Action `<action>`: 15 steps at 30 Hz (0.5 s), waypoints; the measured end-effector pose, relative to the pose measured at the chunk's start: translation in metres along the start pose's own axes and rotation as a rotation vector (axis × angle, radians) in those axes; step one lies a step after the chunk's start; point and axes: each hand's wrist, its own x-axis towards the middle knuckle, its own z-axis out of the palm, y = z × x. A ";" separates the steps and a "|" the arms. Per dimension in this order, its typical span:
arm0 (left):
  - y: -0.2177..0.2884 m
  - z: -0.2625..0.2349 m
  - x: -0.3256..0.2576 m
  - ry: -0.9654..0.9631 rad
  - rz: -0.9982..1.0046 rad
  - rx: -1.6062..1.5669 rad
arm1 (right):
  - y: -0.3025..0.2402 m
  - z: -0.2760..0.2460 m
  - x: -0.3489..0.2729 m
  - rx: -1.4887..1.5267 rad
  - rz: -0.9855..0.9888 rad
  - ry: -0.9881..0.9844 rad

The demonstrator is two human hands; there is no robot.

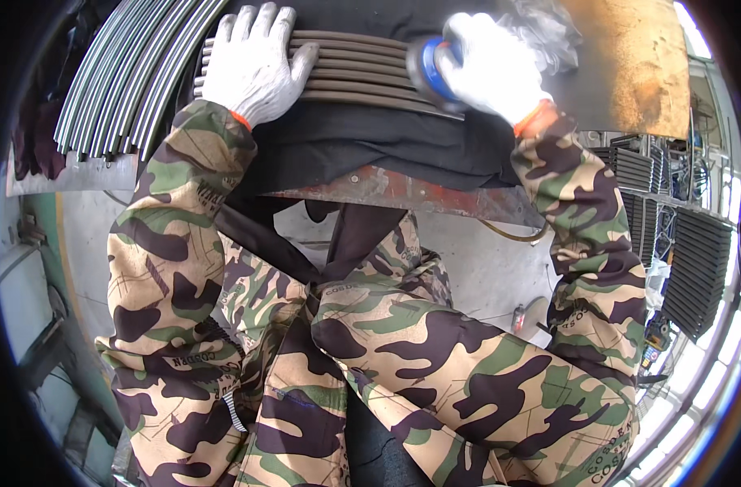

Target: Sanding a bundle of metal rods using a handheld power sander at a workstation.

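My left hand (258, 61), in a white knit glove, lies flat with fingers spread across a row of brown-grey metal rods (350, 67). Its palm covers the rods near their left ends. At the right part of the same row, my right hand (491, 65), gloved too, is closed around a round blue thing with a grey rim (435, 73). That thing touches or nearly touches the rods; motion blur hides its exact kind. Under the rods spreads a black cloth (379, 150), draped over the front of the workbench.
Shiny metal rods (135, 77) lie in a bundle on the left. Crumpled clear plastic (549, 32) sits behind my right hand, near a rust-stained tan board (650, 69). The bench's worn metal edge (403, 191) runs before me. Dark stacked bars (695, 272) stand at right.
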 end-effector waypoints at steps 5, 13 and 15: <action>0.008 -0.010 -0.006 -0.057 -0.027 -0.038 | 0.002 -0.008 0.001 -0.004 0.004 -0.027; 0.011 -0.011 -0.008 -0.042 0.009 0.012 | -0.002 -0.001 0.003 -0.081 -0.019 0.061; 0.008 -0.011 -0.016 -0.034 -0.016 0.033 | -0.018 -0.005 -0.003 -0.012 -0.035 0.011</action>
